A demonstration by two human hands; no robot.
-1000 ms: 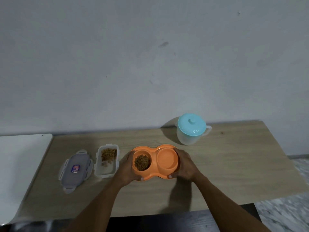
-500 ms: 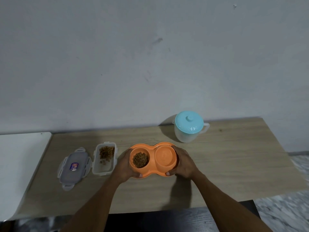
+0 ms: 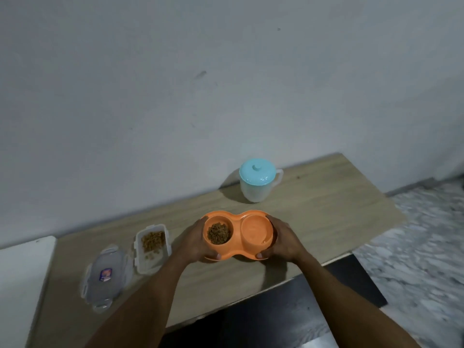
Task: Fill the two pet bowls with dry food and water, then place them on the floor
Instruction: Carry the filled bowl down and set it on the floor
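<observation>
We count one orange double pet dish (image 3: 237, 218) comprising two bowls: one bowl of dry food (image 3: 218, 233) and one bowl of water (image 3: 256, 228). We count one lidded jug (image 3: 256, 183), one open food container (image 3: 152, 247), one detached container lid (image 3: 106, 275), one wooden table (image 3: 326, 212), and two hands: one left hand (image 3: 194, 243), one right hand (image 3: 285, 241).

A light wood-grain bench (image 3: 326, 222) is standing against the wall. A clear jug with a turquoise lid (image 3: 258, 183) is sitting near its back edge. Toward the left, an open food container (image 3: 152, 247) holding brown kibble is lying just beside its detached clear lid (image 3: 105, 275). A marbled floor (image 3: 421, 247) is showing at right.
</observation>
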